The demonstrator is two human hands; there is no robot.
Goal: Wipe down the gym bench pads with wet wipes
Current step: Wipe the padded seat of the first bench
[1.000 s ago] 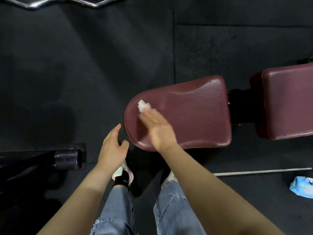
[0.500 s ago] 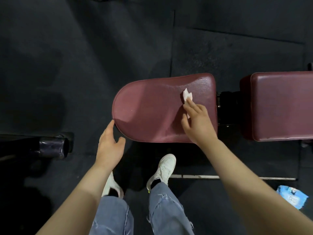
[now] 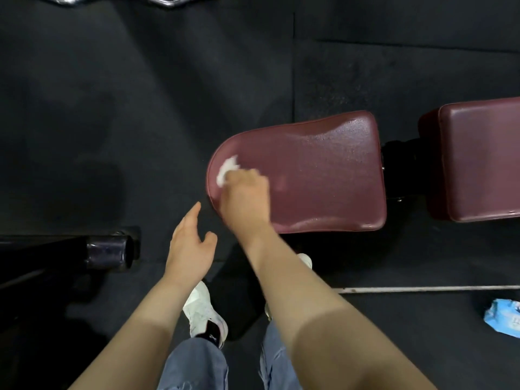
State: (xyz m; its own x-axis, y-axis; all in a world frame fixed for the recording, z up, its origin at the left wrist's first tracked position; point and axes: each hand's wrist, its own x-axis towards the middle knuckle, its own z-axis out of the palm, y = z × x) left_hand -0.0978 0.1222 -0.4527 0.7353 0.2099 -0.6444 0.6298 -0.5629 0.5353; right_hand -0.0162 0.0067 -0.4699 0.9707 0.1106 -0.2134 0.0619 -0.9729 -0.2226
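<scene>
We are pressing a crumpled wet wipe (image 3: 227, 170) onto the rounded end of the maroon seat pad (image 3: 318, 175) with our right hand (image 3: 245, 192), fingers bunched over it; the wipe is peeking out just beyond the fingertips. It is looking soft, light and limp, best held pinned under the fingers. Our left hand (image 3: 189, 243) is hovering relaxed and empty beside the pad.

black rubber floor (image 3: 140, 114), chrome bar (image 3: 118, 0), dark roller (image 3: 108, 253)
</scene>
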